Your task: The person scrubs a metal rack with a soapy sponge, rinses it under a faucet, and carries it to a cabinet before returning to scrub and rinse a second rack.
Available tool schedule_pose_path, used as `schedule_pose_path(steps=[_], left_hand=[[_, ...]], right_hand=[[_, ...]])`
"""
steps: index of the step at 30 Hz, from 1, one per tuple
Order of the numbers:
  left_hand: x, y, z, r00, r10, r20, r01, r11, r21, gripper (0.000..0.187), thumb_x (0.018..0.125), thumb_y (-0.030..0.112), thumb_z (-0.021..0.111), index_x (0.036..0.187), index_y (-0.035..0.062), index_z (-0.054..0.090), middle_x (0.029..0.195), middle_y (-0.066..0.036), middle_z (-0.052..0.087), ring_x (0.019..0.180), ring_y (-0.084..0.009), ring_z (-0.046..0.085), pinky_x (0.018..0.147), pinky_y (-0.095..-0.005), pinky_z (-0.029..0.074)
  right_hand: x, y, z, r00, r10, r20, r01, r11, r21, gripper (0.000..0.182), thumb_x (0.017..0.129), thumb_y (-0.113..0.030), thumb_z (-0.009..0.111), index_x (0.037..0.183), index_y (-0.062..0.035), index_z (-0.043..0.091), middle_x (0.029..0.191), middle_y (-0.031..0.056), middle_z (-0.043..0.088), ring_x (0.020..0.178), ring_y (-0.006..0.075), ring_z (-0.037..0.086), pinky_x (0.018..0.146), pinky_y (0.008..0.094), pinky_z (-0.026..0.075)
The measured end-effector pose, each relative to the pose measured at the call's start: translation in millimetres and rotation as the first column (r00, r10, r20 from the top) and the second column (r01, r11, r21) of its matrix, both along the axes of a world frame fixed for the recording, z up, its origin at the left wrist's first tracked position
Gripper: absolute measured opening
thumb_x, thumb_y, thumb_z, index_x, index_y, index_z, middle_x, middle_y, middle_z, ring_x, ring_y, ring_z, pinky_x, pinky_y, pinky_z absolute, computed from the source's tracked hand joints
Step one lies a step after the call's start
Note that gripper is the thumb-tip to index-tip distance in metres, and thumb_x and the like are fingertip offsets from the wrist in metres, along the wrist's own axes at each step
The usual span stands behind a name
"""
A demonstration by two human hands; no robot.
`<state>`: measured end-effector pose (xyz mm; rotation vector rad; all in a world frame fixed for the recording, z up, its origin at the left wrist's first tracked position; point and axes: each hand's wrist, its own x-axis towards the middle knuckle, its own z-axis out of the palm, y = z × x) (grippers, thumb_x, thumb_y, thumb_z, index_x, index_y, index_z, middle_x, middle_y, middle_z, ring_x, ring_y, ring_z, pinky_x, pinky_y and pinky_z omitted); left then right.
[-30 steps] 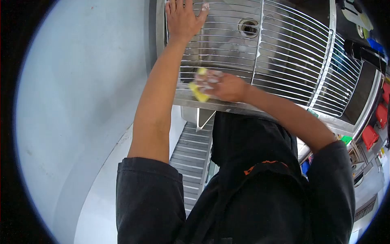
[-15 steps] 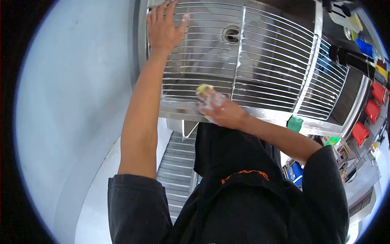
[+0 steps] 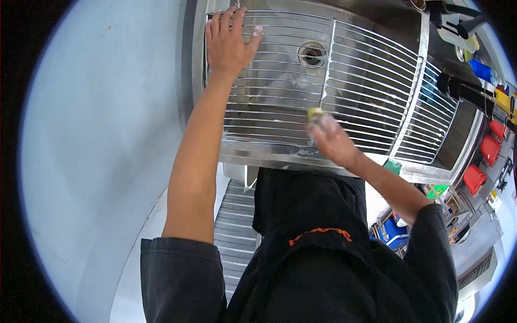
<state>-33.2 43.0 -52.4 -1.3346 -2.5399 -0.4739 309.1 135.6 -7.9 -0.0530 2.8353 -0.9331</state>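
Note:
A wire rack (image 3: 371, 89) with long parallel rods and thicker cross bars lies over a stainless steel sink (image 3: 280, 151). White foam clings to several of its rods. My left hand (image 3: 230, 48) rests on the rack's far left corner, fingers spread and pointing away from me. In my right hand (image 3: 333, 141), soapy and slightly blurred, is a yellow sponge (image 3: 315, 112), closed in the fingers. The sponge is at the middle cross bar, near the rack's front edge. My fingers hide most of the sponge.
A drain (image 3: 311, 55) shows below the rods. A green pad (image 3: 392, 166) lies on the sink's front ledge. On the left stands a pale wall (image 3: 102, 134). A black tap-like fixture (image 3: 466, 89) juts in from the right, with red containers (image 3: 490, 149) beyond.
My right hand and the sponge have moved right, from the left part of the front rods to the middle cross bar. My left hand keeps its place on the rack's corner.

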Motion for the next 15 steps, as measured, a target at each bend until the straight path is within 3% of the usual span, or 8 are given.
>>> schedule_pose_path(steps=[2,3,6,9,12,14,15], left_hand=[[1,1,-3,1.0,0.0,0.004,0.0,1.0,0.009,0.052,0.093,0.041,0.061,0.137,0.014,0.055,0.139,-0.011,0.054,0.132,-0.0352,0.044,0.112,-0.0504,0.031],[2,1,-2,1.0,-0.005,0.004,0.005,1.0,0.005,0.051,0.093,0.04,0.061,0.137,0.0139,0.055,0.139,-0.011,0.054,0.132,-0.0352,0.045,0.112,-0.0503,0.031],[2,3,4,1.0,-0.018,0.005,0.017,1.0,0.018,0.05,0.093,0.038,0.062,0.136,0.0132,0.055,0.137,-0.011,0.055,0.13,-0.035,0.046,0.111,-0.0502,0.032],[-1,4,4,1.0,-0.021,0.01,0.021,1.0,0.009,0.05,0.093,0.037,0.062,0.135,0.0115,0.055,0.136,-0.012,0.055,0.128,-0.0348,0.047,0.11,-0.0502,0.033],[-3,5,9,0.999,-0.034,0.02,0.034,0.999,0.01,0.05,0.093,0.036,0.062,0.135,0.0102,0.055,0.135,-0.012,0.055,0.126,-0.0344,0.047,0.109,-0.0502,0.033],[-2,3,8,1.0,-0.021,0.02,0.021,1.0,0.02,0.05,0.092,0.036,0.062,0.135,0.0099,0.055,0.135,-0.012,0.055,0.126,-0.0343,0.048,0.109,-0.0501,0.033],[-2,2,10,0.999,-0.009,0.034,0.009,1.0,0.014,0.05,0.092,0.037,0.062,0.134,0.0102,0.056,0.135,-0.012,0.055,0.126,-0.0337,0.047,0.11,-0.0496,0.032]], right_hand=[[-36,-32,4,0.985,0.14,0.098,-0.121,0.976,-0.18,0.036,0.092,-0.013,0.058,0.127,-0.0102,0.052,0.127,0.0213,0.055,0.115,0.0384,0.06,0.098,0.0461,0.054],[-50,-53,-1,0.989,0.15,-0.01,-0.149,0.964,-0.222,0.035,0.092,-0.014,0.059,0.126,-0.0102,0.054,0.125,0.021,0.055,0.114,0.0378,0.06,0.097,0.0463,0.054],[-105,-100,-30,0.934,0.107,-0.342,-0.162,0.978,-0.134,0.031,0.091,-0.018,0.062,0.12,-0.0108,0.062,0.122,0.0189,0.058,0.113,0.0358,0.061,0.093,0.0476,0.054],[-145,-109,-28,0.947,0.138,-0.291,-0.121,0.99,0.076,0.028,0.089,-0.02,0.064,0.116,-0.0117,0.065,0.121,0.0166,0.059,0.112,0.0341,0.061,0.094,0.0475,0.052],[-107,-73,-34,0.95,-0.027,-0.312,0.01,0.998,-0.056,0.033,0.085,-0.017,0.065,0.118,-0.0131,0.063,0.121,0.0151,0.058,0.113,0.0355,0.06,0.095,0.0485,0.05],[-67,-33,-24,0.984,0.004,-0.177,0.023,0.988,0.153,0.035,0.085,-0.016,0.065,0.12,-0.0141,0.06,0.123,0.0163,0.055,0.114,0.0378,0.058,0.094,0.0488,0.051],[-49,-14,-17,0.996,0.022,-0.084,-0.007,0.985,0.172,0.037,0.084,-0.014,0.066,0.121,-0.0143,0.058,0.123,0.0169,0.054,0.114,0.039,0.057,0.094,0.0498,0.051]])
